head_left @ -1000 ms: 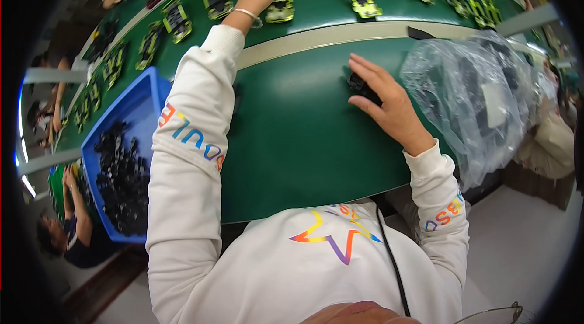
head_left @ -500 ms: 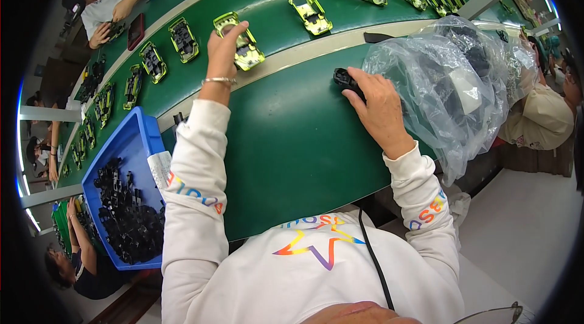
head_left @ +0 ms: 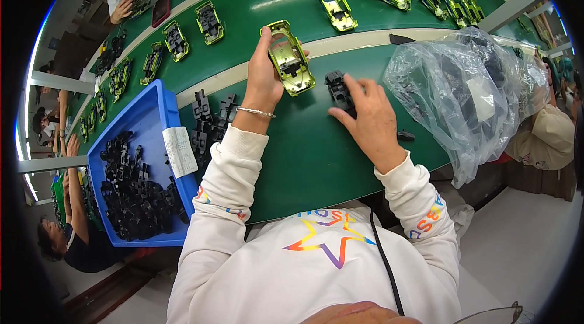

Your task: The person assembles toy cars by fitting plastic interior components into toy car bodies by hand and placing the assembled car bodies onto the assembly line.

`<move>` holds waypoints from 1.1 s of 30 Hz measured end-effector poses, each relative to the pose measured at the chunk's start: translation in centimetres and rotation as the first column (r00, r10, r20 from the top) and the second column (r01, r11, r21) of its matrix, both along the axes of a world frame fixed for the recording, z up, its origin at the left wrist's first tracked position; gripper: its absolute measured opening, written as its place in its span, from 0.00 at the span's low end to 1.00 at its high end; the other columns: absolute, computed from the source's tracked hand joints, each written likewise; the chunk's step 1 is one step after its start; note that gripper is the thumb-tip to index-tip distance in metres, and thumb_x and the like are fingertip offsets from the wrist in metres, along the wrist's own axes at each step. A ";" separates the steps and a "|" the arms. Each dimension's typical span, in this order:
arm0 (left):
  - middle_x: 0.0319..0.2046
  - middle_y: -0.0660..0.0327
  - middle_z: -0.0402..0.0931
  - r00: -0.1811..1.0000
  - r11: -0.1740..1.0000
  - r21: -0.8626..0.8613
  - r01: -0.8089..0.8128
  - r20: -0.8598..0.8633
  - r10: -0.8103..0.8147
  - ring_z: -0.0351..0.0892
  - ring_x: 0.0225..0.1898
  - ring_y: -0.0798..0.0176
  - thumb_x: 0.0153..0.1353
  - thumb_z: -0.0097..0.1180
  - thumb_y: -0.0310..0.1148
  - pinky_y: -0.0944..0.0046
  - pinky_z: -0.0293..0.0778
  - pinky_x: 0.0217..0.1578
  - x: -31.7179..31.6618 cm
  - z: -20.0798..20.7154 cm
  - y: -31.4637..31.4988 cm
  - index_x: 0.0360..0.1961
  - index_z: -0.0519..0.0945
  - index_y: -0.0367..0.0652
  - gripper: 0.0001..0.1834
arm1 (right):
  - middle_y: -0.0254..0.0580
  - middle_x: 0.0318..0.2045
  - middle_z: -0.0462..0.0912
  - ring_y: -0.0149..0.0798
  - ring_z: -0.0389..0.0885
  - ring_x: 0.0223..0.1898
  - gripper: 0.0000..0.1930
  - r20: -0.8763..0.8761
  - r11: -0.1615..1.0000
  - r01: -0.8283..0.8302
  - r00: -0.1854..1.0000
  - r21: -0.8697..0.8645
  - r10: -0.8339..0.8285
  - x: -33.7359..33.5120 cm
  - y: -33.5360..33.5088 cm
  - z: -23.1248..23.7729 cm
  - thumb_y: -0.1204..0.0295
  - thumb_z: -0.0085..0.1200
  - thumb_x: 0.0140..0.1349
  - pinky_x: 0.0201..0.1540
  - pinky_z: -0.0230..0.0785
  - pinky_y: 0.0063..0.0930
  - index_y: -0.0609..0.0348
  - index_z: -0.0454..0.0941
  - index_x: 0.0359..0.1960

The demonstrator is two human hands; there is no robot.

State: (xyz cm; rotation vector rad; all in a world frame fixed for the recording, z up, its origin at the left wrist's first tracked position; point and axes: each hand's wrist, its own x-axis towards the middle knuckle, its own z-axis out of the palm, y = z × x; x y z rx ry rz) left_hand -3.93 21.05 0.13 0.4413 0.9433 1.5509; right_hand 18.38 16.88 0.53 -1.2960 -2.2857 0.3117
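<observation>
My left hand (head_left: 264, 82) is closed round a yellow-green toy car body shell (head_left: 293, 77), its hollow inside turned up toward me, above the near edge of the belt. Between the thumb and fingers of my right hand (head_left: 373, 122) is a black plastic car interior piece (head_left: 337, 88), just right of the shell and apart from it. A cluster of similar black interior pieces (head_left: 207, 122) lies on the green table by my left forearm. Right of my right hand rests a small dark piece (head_left: 406, 135).
A blue bin (head_left: 134, 236) of black parts stands at the left. Several car shells, such as one (head_left: 335, 7), sit along the green belt (head_left: 261, 4). A clear plastic bag (head_left: 450, 111) covers the table's right side. Across the belt, a person's hands (head_left: 125, 9) hold a part.
My left hand has lifted the car shell off the belt and brought it nearer, beside the black piece. The black interior piece in my right hand has turned to show more of its length.
</observation>
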 end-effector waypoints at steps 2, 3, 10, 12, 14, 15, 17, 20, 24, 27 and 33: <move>0.40 0.48 0.78 0.999 0.998 0.051 0.023 0.028 -0.024 0.84 0.43 0.45 0.74 0.40 0.56 0.51 0.82 0.40 0.2 0.3 -0.6 0.53 0.69 0.40 0.27 | 0.46 0.47 0.78 0.50 0.76 0.48 0.28 0.018 1.000 -0.019 1.000 0.016 0.018 0.3 -0.1 -0.4 0.65 0.67 0.55 0.50 0.71 0.39 0.60 0.74 0.58; 0.40 0.48 0.78 1.000 0.998 0.057 0.016 0.024 -0.017 0.84 0.43 0.45 0.74 0.40 0.56 0.51 0.82 0.40 0.3 0.3 -0.9 0.53 0.69 0.40 0.27 | 0.46 0.47 0.79 0.50 0.76 0.48 0.28 0.035 0.999 -0.040 0.999 0.028 0.039 0.4 0.1 -0.4 0.66 0.67 0.55 0.50 0.71 0.39 0.59 0.74 0.58; 0.49 0.51 0.78 0.997 0.986 0.168 0.022 0.069 -0.034 0.80 0.49 0.57 0.77 0.27 0.56 0.56 0.77 0.53 3.0 0.6 -2.8 0.56 0.71 0.39 0.31 | 0.46 0.46 0.80 0.49 0.78 0.45 0.21 -0.413 0.985 -0.113 0.897 0.134 0.159 -2.5 1.3 3.8 0.71 0.66 0.55 0.45 0.73 0.40 0.59 0.79 0.51; 0.50 0.51 0.78 0.999 0.977 0.211 0.004 0.041 -0.013 0.80 0.49 0.57 0.77 0.25 0.55 0.56 0.77 0.53 4.0 0.6 -3.3 0.56 0.71 0.39 0.32 | 0.45 0.47 0.79 0.50 0.77 0.45 0.20 -0.331 0.972 -0.118 0.926 0.204 0.182 -3.9 1.3 3.7 0.71 0.66 0.55 0.46 0.74 0.40 0.59 0.79 0.50; 0.51 0.52 0.78 0.999 0.970 0.241 -0.040 0.003 0.040 0.80 0.48 0.57 0.77 0.23 0.54 0.55 0.76 0.53 4.7 0.8 -3.8 0.58 0.70 0.38 0.32 | 0.45 0.48 0.79 0.50 0.77 0.45 0.20 -0.335 0.971 -0.095 0.928 0.219 0.166 -4.8 1.2 3.7 0.71 0.67 0.55 0.46 0.74 0.39 0.59 0.79 0.50; 0.51 0.52 0.78 0.999 0.969 0.244 -0.038 0.002 0.039 0.80 0.48 0.57 0.77 0.23 0.54 0.55 0.76 0.53 4.8 0.9 -3.9 0.58 0.70 0.38 0.32 | 0.45 0.48 0.79 0.50 0.77 0.45 0.20 -0.336 0.971 -0.073 0.930 0.229 0.150 -4.9 1.1 3.7 0.71 0.67 0.55 0.45 0.74 0.39 0.59 0.79 0.50; 0.51 0.51 0.77 0.999 0.964 0.262 -0.046 -0.006 0.049 0.80 0.48 0.56 0.77 0.23 0.55 0.56 0.77 0.52 5.0 1.1 -3.9 0.58 0.69 0.38 0.33 | 0.44 0.48 0.79 0.50 0.77 0.45 0.21 -0.339 0.968 -0.068 0.929 0.242 0.150 -5.0 0.9 3.7 0.71 0.67 0.54 0.44 0.74 0.39 0.60 0.79 0.50; 0.52 0.51 0.77 0.996 0.969 0.239 -0.066 0.067 0.051 0.80 0.48 0.56 0.77 0.22 0.56 0.56 0.77 0.52 5.5 2.0 -4.3 0.59 0.69 0.38 0.33 | 0.44 0.47 0.80 0.49 0.78 0.44 0.22 -0.394 0.961 -0.045 0.906 0.271 0.153 -5.1 0.6 4.1 0.72 0.69 0.51 0.44 0.73 0.38 0.59 0.81 0.50; 0.52 0.52 0.76 0.998 0.964 0.258 -0.056 0.033 0.049 0.80 0.48 0.56 0.77 0.21 0.56 0.56 0.77 0.53 5.6 1.8 -4.2 0.59 0.68 0.38 0.34 | 0.44 0.47 0.80 0.48 0.78 0.43 0.22 -0.392 0.963 -0.028 0.910 0.268 0.135 -5.2 0.6 4.3 0.72 0.70 0.51 0.43 0.73 0.37 0.60 0.81 0.50; 0.52 0.52 0.76 0.999 0.964 0.263 -0.035 0.045 0.024 0.80 0.48 0.56 0.76 0.20 0.57 0.55 0.77 0.53 5.5 1.3 -4.1 0.59 0.68 0.37 0.35 | 0.43 0.47 0.79 0.47 0.77 0.42 0.22 -0.372 0.972 -0.033 0.920 0.233 0.121 -5.4 0.8 4.5 0.71 0.70 0.51 0.42 0.73 0.37 0.60 0.81 0.49; 0.55 0.51 0.74 0.994 0.950 0.310 -0.030 -0.090 0.060 0.77 0.51 0.59 0.77 0.37 0.41 0.56 0.76 0.53 5.1 1.3 -3.8 0.62 0.64 0.40 0.21 | 0.39 0.47 0.76 0.43 0.75 0.46 0.21 -0.134 0.973 -0.090 0.984 0.213 0.120 -5.0 1.0 5.4 0.67 0.66 0.55 0.42 0.72 0.36 0.59 0.79 0.50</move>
